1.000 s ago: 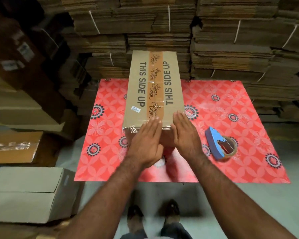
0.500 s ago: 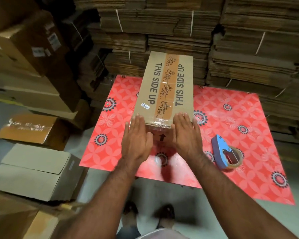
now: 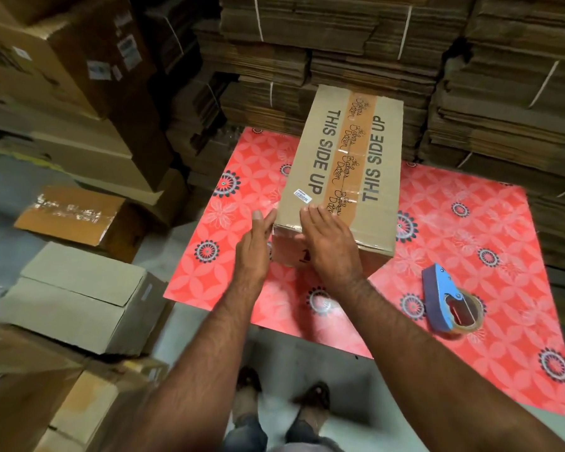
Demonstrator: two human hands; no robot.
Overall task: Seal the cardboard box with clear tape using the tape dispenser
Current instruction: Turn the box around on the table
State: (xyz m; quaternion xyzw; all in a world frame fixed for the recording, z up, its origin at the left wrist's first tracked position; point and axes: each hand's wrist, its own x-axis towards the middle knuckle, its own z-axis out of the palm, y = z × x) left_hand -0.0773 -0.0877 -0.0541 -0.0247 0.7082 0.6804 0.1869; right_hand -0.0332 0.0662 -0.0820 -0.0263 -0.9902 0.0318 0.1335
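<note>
While tape dispenser (image 3: 446,301) lies near the mat's (image 3: 503,243) right edge, both flat, unclenched hands, left hand (image 3: 253,247) and right hand (image 3: 331,244), press cardboard box's (image 3: 346,164) near end.

A red floral-patterned mat (image 3: 470,249) lies on the grey concrete floor (image 3: 307,363). Behind the mat rise tied bundles of flattened brown cardboard (image 3: 356,44). Left of the mat stand stacked brown cartons (image 3: 62,93) and a pale closed carton (image 3: 79,295). Lighting is dim.
</note>
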